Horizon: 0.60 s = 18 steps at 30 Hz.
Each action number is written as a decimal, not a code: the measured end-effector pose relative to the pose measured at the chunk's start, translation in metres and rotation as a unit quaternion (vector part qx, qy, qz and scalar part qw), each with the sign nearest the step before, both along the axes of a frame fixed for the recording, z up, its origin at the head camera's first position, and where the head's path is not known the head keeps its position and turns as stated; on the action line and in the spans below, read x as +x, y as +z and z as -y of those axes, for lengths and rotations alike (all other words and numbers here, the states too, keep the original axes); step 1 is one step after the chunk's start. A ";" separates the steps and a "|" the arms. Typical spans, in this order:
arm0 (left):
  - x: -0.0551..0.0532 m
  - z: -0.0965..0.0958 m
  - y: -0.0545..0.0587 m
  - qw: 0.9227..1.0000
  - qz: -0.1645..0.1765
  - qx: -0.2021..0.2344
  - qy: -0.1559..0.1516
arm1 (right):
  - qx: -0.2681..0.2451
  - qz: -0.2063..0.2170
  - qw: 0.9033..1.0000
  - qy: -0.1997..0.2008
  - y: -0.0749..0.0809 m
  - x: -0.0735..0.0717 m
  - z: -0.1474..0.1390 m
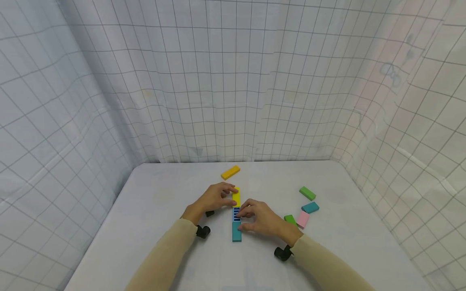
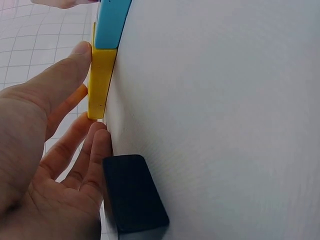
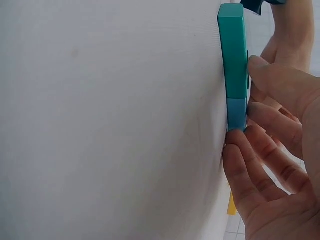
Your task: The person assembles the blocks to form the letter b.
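A yellow block point(image 1: 236, 197), a blue block with dark stripes point(image 1: 236, 214) and a teal block point(image 1: 236, 232) lie end to end in a line on the white table. My left hand point(image 1: 218, 196) touches the yellow block, thumb near the striped block, fingertips around its far end in the left wrist view. With its fingers bent loosely, my right hand point(image 1: 263, 218) touches the striped block. Its thumb lies on the teal block point(image 3: 234, 57); in the right wrist view other fingertips meet the striped block's side point(image 3: 236, 114).
Another yellow block point(image 1: 230, 172) lies farther back. To the right are a green block point(image 1: 307, 193), a teal block point(image 1: 310, 207), a pink block point(image 1: 302, 219) and a second green block point(image 1: 290, 220). A dark block-like object point(image 2: 135, 195) is near my left wrist. Gridded white curtains surround the table.
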<state>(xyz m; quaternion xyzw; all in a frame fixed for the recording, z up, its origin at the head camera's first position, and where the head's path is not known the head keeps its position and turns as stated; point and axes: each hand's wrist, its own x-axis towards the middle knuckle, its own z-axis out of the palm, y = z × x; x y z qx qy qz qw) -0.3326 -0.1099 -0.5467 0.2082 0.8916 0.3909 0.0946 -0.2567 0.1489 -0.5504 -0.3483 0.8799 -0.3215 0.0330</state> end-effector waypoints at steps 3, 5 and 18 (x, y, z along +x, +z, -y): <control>0.001 0.000 0.001 1.000 0.000 0.000 0.001 | -0.001 0.003 1.000 0.001 0.001 0.000 0.001; 0.001 0.000 0.001 1.000 0.000 0.000 0.001 | -0.001 0.004 1.000 0.001 0.001 0.000 0.001; 0.001 0.002 -0.001 1.000 -0.009 0.008 -0.008 | -0.004 0.029 0.999 -0.020 0.003 0.001 0.002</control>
